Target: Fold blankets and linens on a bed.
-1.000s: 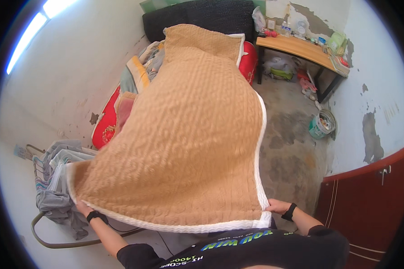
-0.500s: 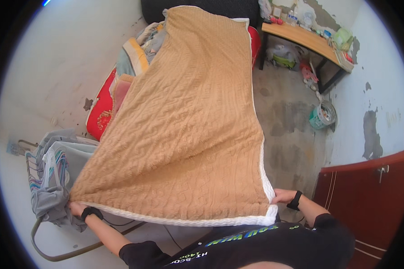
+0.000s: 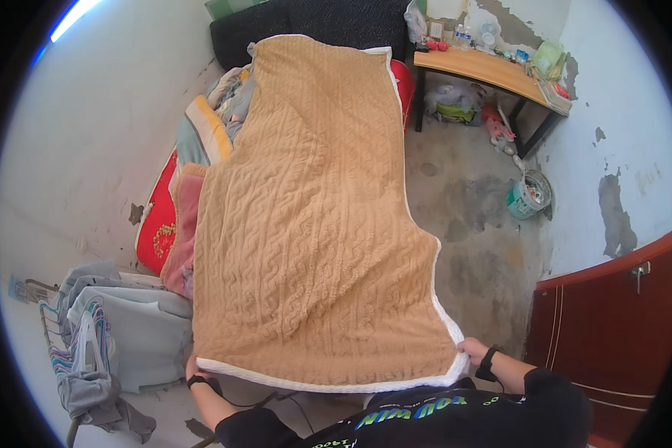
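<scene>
A large tan blanket point(image 3: 313, 209) with a cable-like texture and white edging spreads from the far end of the bed toward me. My left hand point(image 3: 193, 369) is closed on its near left corner, with the fingers partly hidden by the cloth. At the near right corner, my right hand point(image 3: 471, 349) grips the white border. The near edge hangs between both hands in front of my black shirt. Beneath the blanket, a red mattress point(image 3: 151, 237) shows at the left, with a pink blanket point(image 3: 187, 198) and a striped cloth point(image 3: 205, 128) beside it.
At the left stands a rack with hangers point(image 3: 56, 336) and grey clothes point(image 3: 145, 336). A wooden desk point(image 3: 485, 71) holding small items is at the far right. A bucket point(image 3: 529, 196) sits on the floor near a dark red door point(image 3: 612, 321).
My left hand has moved right, away from the clothes rack, bringing the blanket's left corner with it. The blanket's left side now hangs straighter, and more pink blanket shows. The view has shifted.
</scene>
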`<state>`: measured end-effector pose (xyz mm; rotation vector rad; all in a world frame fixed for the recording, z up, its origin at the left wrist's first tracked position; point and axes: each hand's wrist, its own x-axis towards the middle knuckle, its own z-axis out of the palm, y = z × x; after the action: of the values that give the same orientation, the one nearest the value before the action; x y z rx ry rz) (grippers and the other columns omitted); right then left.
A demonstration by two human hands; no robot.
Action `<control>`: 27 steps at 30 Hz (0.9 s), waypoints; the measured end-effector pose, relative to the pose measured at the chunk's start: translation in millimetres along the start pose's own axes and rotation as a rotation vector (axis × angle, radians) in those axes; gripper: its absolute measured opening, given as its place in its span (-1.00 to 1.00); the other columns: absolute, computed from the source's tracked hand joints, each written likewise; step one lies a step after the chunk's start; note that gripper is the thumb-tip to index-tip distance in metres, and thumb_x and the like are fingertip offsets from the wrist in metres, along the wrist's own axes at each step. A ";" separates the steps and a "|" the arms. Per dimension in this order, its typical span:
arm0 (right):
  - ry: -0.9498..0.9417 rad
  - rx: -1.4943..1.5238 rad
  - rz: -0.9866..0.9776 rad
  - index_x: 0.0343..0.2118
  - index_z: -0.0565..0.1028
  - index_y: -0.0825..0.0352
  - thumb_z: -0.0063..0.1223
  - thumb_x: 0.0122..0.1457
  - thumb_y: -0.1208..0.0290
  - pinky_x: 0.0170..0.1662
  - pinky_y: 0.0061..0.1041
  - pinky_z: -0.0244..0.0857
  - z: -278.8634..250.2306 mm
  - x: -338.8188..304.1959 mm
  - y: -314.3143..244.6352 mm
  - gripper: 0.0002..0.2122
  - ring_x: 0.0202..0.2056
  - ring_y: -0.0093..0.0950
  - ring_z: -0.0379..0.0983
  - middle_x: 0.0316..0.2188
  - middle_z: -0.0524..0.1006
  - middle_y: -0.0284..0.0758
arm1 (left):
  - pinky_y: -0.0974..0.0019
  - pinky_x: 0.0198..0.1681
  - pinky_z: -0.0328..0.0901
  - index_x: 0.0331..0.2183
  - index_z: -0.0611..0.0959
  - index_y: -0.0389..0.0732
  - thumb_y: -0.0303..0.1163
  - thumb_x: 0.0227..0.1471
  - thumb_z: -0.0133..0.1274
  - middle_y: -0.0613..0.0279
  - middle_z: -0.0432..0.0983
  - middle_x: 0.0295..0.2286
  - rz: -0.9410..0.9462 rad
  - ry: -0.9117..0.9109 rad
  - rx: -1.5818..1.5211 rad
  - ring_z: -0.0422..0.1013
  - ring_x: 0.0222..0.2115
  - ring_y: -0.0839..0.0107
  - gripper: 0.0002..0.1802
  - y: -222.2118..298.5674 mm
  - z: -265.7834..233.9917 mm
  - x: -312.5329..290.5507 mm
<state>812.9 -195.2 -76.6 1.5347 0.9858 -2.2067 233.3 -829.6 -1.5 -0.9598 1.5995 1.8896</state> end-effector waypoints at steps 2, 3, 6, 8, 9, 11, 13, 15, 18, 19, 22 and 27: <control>0.139 0.074 0.021 -0.18 0.41 0.57 -0.14 -0.19 0.66 -0.15 -0.36 0.35 -11.4 -9.5 0.1 -0.61 -0.29 -0.31 0.50 -0.31 0.51 -0.17 | 0.03 0.00 0.26 -0.03 0.49 -0.22 -0.20 0.07 -0.16 0.08 0.43 -0.04 -0.008 -0.072 -0.057 0.37 -0.05 0.09 -0.53 -21.1 19.8 1.7; 0.112 0.219 0.004 -0.20 0.40 0.58 -0.16 -0.17 0.64 -0.10 -0.32 0.35 -24.3 -7.1 -1.3 -0.63 -0.26 -0.27 0.50 -0.30 0.51 -0.14 | 0.04 0.00 0.27 -0.04 0.49 -0.23 -0.18 0.07 -0.16 0.08 0.43 -0.05 -0.012 -0.140 -0.116 0.38 -0.06 0.08 -0.53 -23.8 31.9 3.2; 0.044 0.343 -0.117 -0.21 0.40 0.54 -0.17 -0.10 0.59 -0.05 -0.31 0.34 -15.4 -43.4 -40.1 -0.68 -0.21 -0.23 0.49 -0.27 0.50 -0.12 | 0.04 0.02 0.26 -0.04 0.49 -0.24 -0.15 0.07 -0.16 0.06 0.43 -0.04 0.087 -0.098 -0.115 0.38 -0.07 0.07 -0.51 -18.8 52.6 12.7; 0.112 0.303 -0.355 -0.17 0.41 0.48 -0.16 -0.08 0.59 -0.04 -0.35 0.34 2.9 -79.3 -75.3 -0.67 -0.19 -0.28 0.48 -0.27 0.51 -0.15 | 0.03 0.00 0.27 -0.04 0.47 -0.28 -0.17 0.05 -0.16 0.00 0.41 -0.04 0.216 0.053 -0.197 0.38 -0.07 0.02 -0.49 -8.4 81.8 24.8; 0.058 0.294 -0.352 -0.17 0.41 0.48 -0.16 -0.08 0.59 -0.04 -0.35 0.34 19.2 -90.9 -96.0 -0.67 -0.19 -0.28 0.48 -0.27 0.51 -0.15 | 0.05 -0.03 0.28 -0.06 0.47 -0.32 -0.20 0.03 -0.13 -0.01 0.43 -0.08 0.328 0.048 -0.267 0.39 -0.10 0.02 -0.51 17.0 49.2 29.6; 0.096 0.351 -0.620 -0.15 0.41 0.41 -0.15 -0.06 0.56 -0.06 -0.40 0.34 32.7 -101.1 -136.5 -0.66 -0.20 -0.35 0.48 -0.25 0.50 -0.20 | 0.05 -0.07 0.30 -0.14 0.48 -0.35 -0.30 -0.02 -0.06 0.01 0.45 -0.16 0.535 0.190 -0.338 0.41 -0.15 0.04 -0.58 45.7 36.6 35.2; 0.047 0.324 -0.692 -0.15 0.40 0.39 -0.16 -0.05 0.56 -0.06 -0.42 0.34 1.9 -104.2 -163.5 -0.67 -0.18 -0.37 0.47 -0.23 0.50 -0.21 | 0.06 -0.11 0.33 -0.21 0.49 -0.33 -0.38 -0.07 -0.02 0.05 0.47 -0.25 0.618 0.337 -0.336 0.43 -0.21 0.08 -0.66 60.9 105.6 29.5; -0.061 0.290 -0.790 -0.14 0.38 0.39 -0.21 -0.01 0.51 -0.01 -0.44 0.29 -16.2 -111.0 -200.6 -0.68 -0.12 -0.39 0.42 -0.19 0.48 -0.22 | 0.06 -0.17 0.37 -0.24 0.49 -0.33 -0.40 -0.06 -0.01 0.06 0.47 -0.30 0.723 0.305 -0.366 0.45 -0.29 0.10 -0.71 88.7 131.5 3.1; -0.215 0.500 -0.932 -0.13 0.38 0.42 -0.26 0.01 0.48 0.05 -0.42 0.22 -45.5 -106.9 -261.9 -0.67 -0.08 -0.37 0.39 -0.17 0.47 -0.21 | 0.15 -0.26 0.42 -0.22 0.49 -0.35 -0.34 0.01 0.00 0.10 0.49 -0.29 0.927 0.202 -0.334 0.48 -0.35 0.17 -0.68 163.9 138.3 -45.7; -0.201 0.491 -1.002 -0.12 0.37 0.45 -0.30 0.03 0.44 0.08 -0.39 0.17 -61.0 -99.0 -281.5 -0.65 -0.08 -0.36 0.38 -0.16 0.47 -0.20 | 0.14 -0.24 0.42 -0.21 0.49 -0.34 -0.32 0.04 -0.02 0.09 0.50 -0.28 0.920 0.095 -0.347 0.49 -0.33 0.15 -0.68 185.2 151.6 -65.9; -0.225 0.335 -1.145 -0.02 0.30 0.44 -0.23 0.00 0.61 0.07 -0.45 0.21 -94.5 -91.3 -344.1 -0.60 -0.05 -0.41 0.39 -0.09 0.44 -0.24 | 0.12 -0.21 0.43 -0.17 0.49 -0.32 -0.25 0.11 -0.06 0.04 0.51 -0.24 0.866 -0.051 -0.321 0.50 -0.28 0.11 -0.65 202.3 214.2 -119.0; -0.195 0.030 -1.235 0.02 0.26 0.38 -0.01 0.01 0.69 0.01 -0.55 0.26 -103.6 -59.9 -436.6 -0.55 -0.08 -0.54 0.41 -0.10 0.46 -0.31 | -0.13 -0.09 0.30 -0.08 0.47 -0.24 -0.06 0.04 -0.04 0.04 0.49 -0.16 0.752 0.191 -0.330 0.44 -0.15 0.00 -0.49 229.9 292.5 -220.5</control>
<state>660.3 183.2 119.4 0.6538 2.2109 -2.9713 143.8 -572.9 334.8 -0.7241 1.9861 2.6987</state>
